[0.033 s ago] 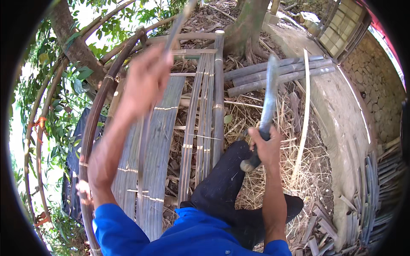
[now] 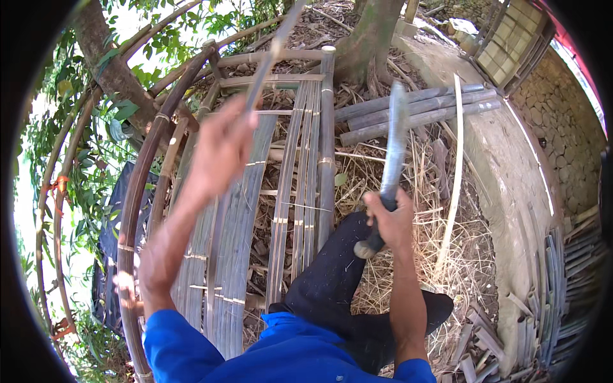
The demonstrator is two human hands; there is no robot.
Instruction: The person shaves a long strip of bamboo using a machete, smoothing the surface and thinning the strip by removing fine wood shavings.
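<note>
Your left hand (image 2: pixel 220 150) grips the strip (image 2: pixel 275 48) above the slats (image 2: pixel 246 191); your right hand (image 2: pixel 392 220) holds the knife (image 2: pixel 395 143), its blade well apart. You seem to be positioning the strip; the next move likely calls for steadying it.

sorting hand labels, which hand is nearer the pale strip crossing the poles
Right. The right hand, gripping the knife, is a little left of the pale strip; the left hand is much farther left, over the slats.
</note>
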